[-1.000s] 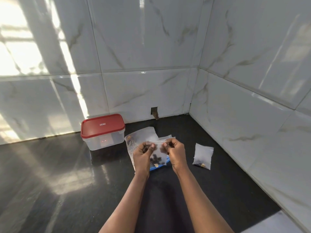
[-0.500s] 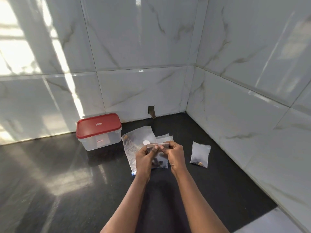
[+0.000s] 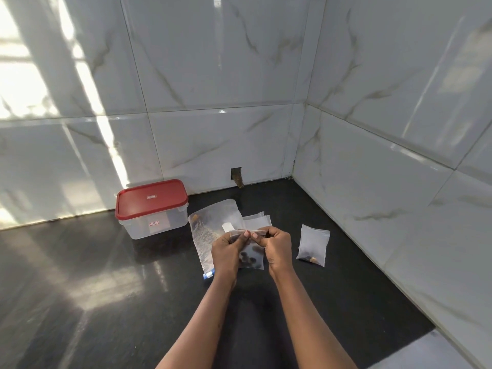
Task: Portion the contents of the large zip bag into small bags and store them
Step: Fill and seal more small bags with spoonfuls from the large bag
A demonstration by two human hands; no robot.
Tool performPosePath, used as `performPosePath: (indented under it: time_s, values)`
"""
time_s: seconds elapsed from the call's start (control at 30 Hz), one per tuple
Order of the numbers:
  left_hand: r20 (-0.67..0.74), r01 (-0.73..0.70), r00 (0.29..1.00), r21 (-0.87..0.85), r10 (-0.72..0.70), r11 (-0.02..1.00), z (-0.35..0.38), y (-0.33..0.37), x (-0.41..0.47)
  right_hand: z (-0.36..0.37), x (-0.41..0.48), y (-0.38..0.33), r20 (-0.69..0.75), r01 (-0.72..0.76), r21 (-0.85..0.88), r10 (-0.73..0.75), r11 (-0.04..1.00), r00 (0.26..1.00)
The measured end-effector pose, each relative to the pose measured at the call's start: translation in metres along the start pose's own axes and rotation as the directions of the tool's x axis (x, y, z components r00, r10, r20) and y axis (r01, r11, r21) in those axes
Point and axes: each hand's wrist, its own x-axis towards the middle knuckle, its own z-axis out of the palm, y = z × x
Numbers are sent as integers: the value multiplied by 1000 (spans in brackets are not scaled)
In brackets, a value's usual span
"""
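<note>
Left hand (image 3: pixel 226 253) and right hand (image 3: pixel 278 249): fingers (image 3: pixel 269 231) of both clamped on the top seal strip of a small bag (image 3: pixel 253 259), thumbs meeting mid-strip. Dark pieces sit at the bag's bottom. The large zip bag (image 3: pixel 210 222) lies flat on the bench (image 3: pixel 106 288) just behind and left of it. A filled bag (image 3: pixel 312 246) lies to the right, apart. The red-lidded container (image 3: pixel 151 209) stands left, closed.
</note>
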Motion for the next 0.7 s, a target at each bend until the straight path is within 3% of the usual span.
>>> performPosePath:
  time_s: [0.13,0.4,0.7]
  values:
    - [44,-35,998,-30,36,999,-4,-4,1,-8,2,1,-9,-36,40,37,999,999]
    - [-18,0,1000,-174,-3,985,3,-1,10,-15,14,3,-16,-25,71,27,997,1000]
    - [-189,63,978,-126,-86,990,18,-4,13,-17,15,6,-96,-2,6,2,1000,995]
